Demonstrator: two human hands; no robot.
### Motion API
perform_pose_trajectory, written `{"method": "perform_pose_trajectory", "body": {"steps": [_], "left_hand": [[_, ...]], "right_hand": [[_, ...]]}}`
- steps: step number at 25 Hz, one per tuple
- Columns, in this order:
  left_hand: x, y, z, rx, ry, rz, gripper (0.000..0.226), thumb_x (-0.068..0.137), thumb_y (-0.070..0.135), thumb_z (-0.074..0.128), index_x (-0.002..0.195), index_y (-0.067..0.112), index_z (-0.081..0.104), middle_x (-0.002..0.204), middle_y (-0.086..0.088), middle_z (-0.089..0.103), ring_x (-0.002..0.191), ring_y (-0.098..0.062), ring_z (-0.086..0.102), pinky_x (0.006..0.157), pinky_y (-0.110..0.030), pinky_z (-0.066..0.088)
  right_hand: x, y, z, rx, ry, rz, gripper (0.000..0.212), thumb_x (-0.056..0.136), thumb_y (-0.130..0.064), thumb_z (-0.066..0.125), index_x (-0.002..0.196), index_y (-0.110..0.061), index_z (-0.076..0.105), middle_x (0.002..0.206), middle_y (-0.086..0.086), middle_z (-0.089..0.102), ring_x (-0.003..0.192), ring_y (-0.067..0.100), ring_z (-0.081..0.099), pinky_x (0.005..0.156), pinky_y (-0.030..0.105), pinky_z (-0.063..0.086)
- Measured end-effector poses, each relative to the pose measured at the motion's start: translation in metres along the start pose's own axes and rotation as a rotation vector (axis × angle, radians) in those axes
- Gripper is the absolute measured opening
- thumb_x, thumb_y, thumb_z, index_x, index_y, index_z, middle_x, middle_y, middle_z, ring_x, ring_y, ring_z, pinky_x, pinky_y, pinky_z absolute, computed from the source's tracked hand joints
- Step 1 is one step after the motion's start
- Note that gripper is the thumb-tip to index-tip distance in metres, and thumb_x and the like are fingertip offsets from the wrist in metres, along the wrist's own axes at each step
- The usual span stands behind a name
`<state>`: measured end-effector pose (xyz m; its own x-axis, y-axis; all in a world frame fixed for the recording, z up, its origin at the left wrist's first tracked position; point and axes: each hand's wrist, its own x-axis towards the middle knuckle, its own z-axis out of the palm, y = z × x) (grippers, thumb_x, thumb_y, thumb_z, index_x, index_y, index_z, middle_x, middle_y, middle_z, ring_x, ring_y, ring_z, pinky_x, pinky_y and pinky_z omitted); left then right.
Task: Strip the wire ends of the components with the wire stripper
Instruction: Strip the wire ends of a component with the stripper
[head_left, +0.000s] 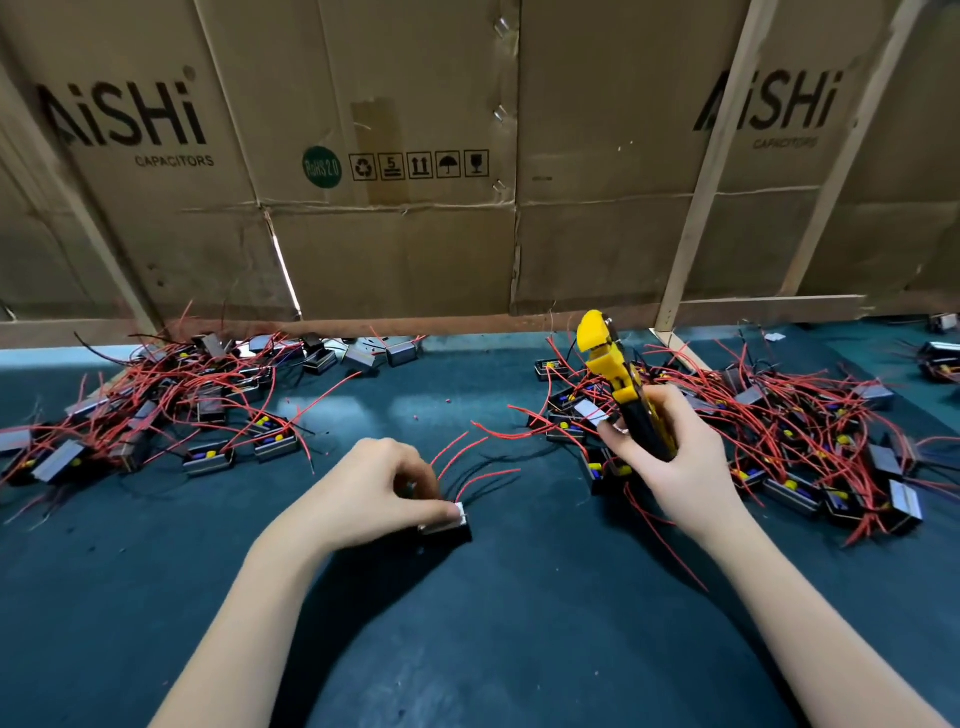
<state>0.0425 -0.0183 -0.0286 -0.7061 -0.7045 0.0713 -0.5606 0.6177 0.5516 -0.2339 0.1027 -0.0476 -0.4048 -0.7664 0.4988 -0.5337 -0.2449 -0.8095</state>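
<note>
Nearest, two bare forearms reaching up from the bottom edge over the dark green table mat (519, 649).

Left hand (374, 488) low over the mat, fingers curled, thumb and fingertips pinching a small black component (449, 525) by its pale top edge. Component resting on the mat, right at the fingertips, just to the right of the knuckles. Red wires (467, 462) fanning up and to the right from that component, free ends lying loose on the mat, well clear of the fingers; a few black leads beside them.

Right hand (670, 457) raised a little farther back and to the right, fingers wrapped round the black-and-yellow handles of the wire stripper (618, 384). Yellow head of the tool pointing up and away, above the fist, apart from the wires of the pinched component. Whether the jaws stood open or closed: not possible to tell.

Beyond the right hand, a large heap of components (810, 447) tangled in red wire, spreading to the right. On the far left, a second heap (171, 410) of the same parts, well apart from the left hand.

Farthest back, a wall of flattened cardboard boxes (395, 218) printed "AiSHi CAPACITORS", braced by pale wooden strips (706, 192).
</note>
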Motion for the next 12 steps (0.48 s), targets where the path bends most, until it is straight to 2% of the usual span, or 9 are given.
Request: {"method": "perform_pose_trajectory", "body": {"steps": [2,4,7,10,12], "left_hand": [[0.000,0.006,0.005,0.047,0.035,-0.004,0.036,0.067,0.063,0.070,0.070,0.027,0.071,0.065,0.010,0.065,0.063,-0.007,0.057,0.062,-0.032,0.049],[0.003,0.013,0.014,0.093,0.153,0.005,0.031,0.072,0.059,0.070,0.076,0.028,0.067,0.066,0.013,0.061,0.064,-0.005,0.054,0.063,-0.031,0.049],[0.008,0.021,0.033,0.160,0.288,0.011,0.024,0.082,0.050,0.068,0.094,0.030,0.061,0.084,0.015,0.059,0.079,-0.005,0.052,0.071,-0.031,0.048],[0.012,0.023,0.046,0.087,0.256,-0.066,0.024,0.084,0.024,0.063,0.108,0.026,0.059,0.099,0.012,0.061,0.089,-0.013,0.056,0.082,-0.034,0.050],[0.013,0.022,0.048,-0.019,0.232,-0.139,0.028,0.078,0.011,0.058,0.102,0.024,0.063,0.095,0.009,0.064,0.082,-0.016,0.057,0.082,-0.036,0.052]], "right_hand": [[0.001,-0.001,0.000,-0.013,0.014,-0.011,0.041,0.071,-0.053,0.069,0.099,-0.024,0.060,0.084,-0.014,0.066,0.076,0.006,0.060,0.069,0.014,0.044],[0.002,-0.001,-0.001,0.013,0.021,-0.006,0.040,0.071,-0.051,0.070,0.098,-0.024,0.061,0.085,-0.009,0.067,0.079,0.011,0.062,0.070,0.014,0.046],[0.001,0.000,-0.002,0.035,0.024,-0.018,0.038,0.070,-0.052,0.070,0.096,-0.026,0.061,0.084,-0.006,0.068,0.080,0.015,0.063,0.072,0.016,0.048],[0.002,-0.001,-0.002,0.004,0.026,-0.030,0.039,0.069,-0.054,0.070,0.096,-0.028,0.061,0.086,-0.008,0.067,0.081,0.012,0.062,0.073,0.017,0.047],[0.002,-0.001,-0.002,-0.019,0.031,-0.034,0.037,0.069,-0.054,0.070,0.096,-0.030,0.060,0.087,-0.012,0.067,0.080,0.006,0.062,0.071,0.011,0.045]]}}
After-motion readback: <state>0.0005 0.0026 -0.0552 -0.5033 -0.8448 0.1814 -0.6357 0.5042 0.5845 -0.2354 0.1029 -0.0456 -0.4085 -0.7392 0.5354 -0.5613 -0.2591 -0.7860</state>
